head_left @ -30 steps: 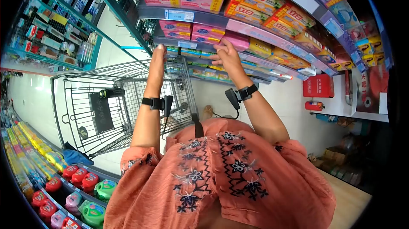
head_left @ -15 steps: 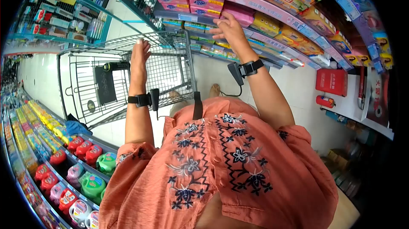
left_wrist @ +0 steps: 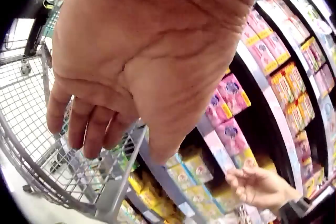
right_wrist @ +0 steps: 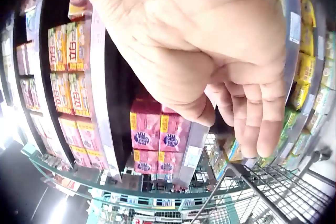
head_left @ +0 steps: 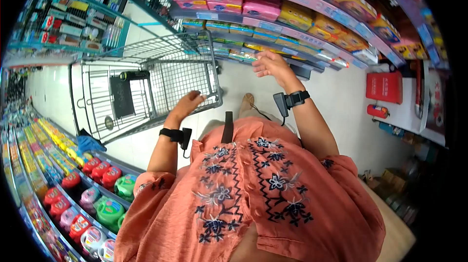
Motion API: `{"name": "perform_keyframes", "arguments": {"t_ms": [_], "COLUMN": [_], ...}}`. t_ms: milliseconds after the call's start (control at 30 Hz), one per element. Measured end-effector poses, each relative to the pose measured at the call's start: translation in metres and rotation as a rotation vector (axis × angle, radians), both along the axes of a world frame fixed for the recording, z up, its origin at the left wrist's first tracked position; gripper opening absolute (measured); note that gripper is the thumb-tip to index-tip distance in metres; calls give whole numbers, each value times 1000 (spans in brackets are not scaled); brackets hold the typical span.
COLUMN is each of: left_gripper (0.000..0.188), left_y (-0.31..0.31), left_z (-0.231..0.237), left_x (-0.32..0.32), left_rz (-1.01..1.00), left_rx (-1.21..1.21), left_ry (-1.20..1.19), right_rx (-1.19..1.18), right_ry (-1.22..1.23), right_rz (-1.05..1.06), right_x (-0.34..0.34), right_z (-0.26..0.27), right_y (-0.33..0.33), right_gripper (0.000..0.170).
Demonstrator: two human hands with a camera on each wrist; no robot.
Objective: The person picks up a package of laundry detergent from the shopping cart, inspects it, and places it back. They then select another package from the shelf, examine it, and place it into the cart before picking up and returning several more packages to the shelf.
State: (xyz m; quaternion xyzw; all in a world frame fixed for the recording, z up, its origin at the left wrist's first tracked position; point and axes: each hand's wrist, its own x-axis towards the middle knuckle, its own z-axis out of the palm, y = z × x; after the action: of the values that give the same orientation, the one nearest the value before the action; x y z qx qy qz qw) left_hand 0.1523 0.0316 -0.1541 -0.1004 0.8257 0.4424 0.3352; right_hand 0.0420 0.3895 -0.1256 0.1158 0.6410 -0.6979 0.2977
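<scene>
My left hand (head_left: 186, 106) hovers in front of the near side of a grey wire shopping cart (head_left: 183, 74), holding nothing. In the left wrist view, the fingers (left_wrist: 92, 124) of that hand are loosely bent, with the palm bare. My right hand (head_left: 275, 68) is raised before the shelves, also holding nothing. Seen from the right wrist, its fingers (right_wrist: 257, 113) are relaxed. Beyond the right hand, pink soap packs (head_left: 261, 8) and yellow packs (head_left: 295, 16) fill the shelves. A dark cylindrical item (head_left: 134, 75) lies at the cart's handle end.
Red bottles (head_left: 100, 170) and green bottles (head_left: 109, 211) line a low shelf on the left. At right sit a red box (head_left: 384, 86) and a fire extinguisher (head_left: 378, 111). A teal rack (head_left: 73, 23) with small goods stands at the far left.
My left hand has come back from over the cart toward my body. The right hand has lowered away from the pink packs. The shelves have shifted in the head view.
</scene>
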Motion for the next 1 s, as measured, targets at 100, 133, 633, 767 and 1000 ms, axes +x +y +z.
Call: {"name": "perform_keyframes", "arguments": {"t_ms": [100, 133, 633, 767, 1000], "left_gripper": [83, 84, 37, 27, 31], "left_y": [16, 18, -4, -10, -16], "left_z": [-33, -41, -115, -119, -127], "left_x": [10, 14, 87, 107, 123], "left_rz": [-273, -394, -373, -374, -386], "left_rx": [-87, -126, -355, -382, -396], "left_ry": [58, 66, 400, 520, 505], "right_rx": [-22, -27, -29, -13, 5], "right_ry": [31, 46, 99, 176, 172], "right_rz": [-97, -122, -120, -164, -158], "right_x": [29, 40, 194, 212, 229], "right_z": [1, 1, 22, 34, 37], "right_y": [14, 16, -25, -12, -6], "right_gripper": [34, 34, 36, 37, 43]}}
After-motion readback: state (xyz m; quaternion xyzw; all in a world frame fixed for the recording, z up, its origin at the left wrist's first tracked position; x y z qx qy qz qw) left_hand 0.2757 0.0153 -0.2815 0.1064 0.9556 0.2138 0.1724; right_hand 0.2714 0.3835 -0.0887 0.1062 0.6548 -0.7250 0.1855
